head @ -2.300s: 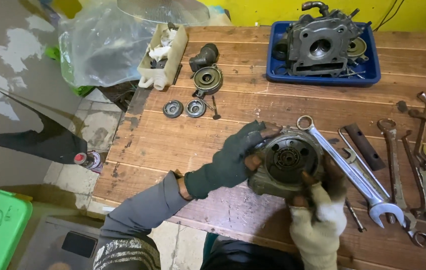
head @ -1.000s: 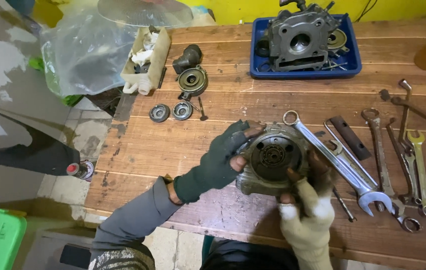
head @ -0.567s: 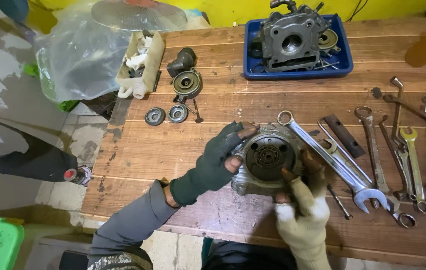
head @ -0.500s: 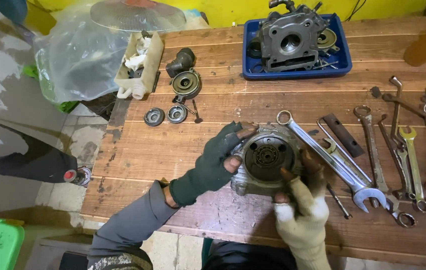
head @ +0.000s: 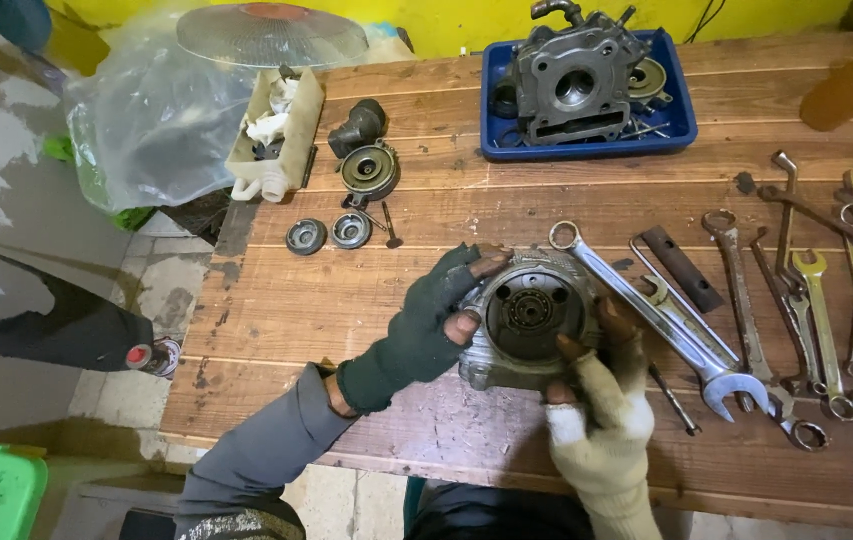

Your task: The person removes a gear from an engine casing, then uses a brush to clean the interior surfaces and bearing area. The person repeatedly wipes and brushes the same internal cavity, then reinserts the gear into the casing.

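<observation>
A round grey metal engine cover (head: pixel 529 318), with a dark recess and a small gear at its centre, rests on the wooden workbench (head: pixel 276 290). My left hand (head: pixel 438 315), in a dark fingerless glove, grips the cover's left rim. My right hand (head: pixel 604 400), in a pale fingerless glove, holds its lower right edge, with one finger on the rim of the recess.
Several wrenches (head: pixel 676 318) lie to the right of the cover. A blue tray (head: pixel 586 143) at the back holds a grey cylinder head (head: pixel 571 75). Two small round bearings (head: pixel 329 233), a round metal part (head: pixel 369 170), a white box (head: pixel 276 130) and a plastic bag (head: pixel 161 120) are at the left.
Both hands have kept their hold on the engine cover, turning it slightly. The camera view has shifted, so the bench sits lower and more to the right.
</observation>
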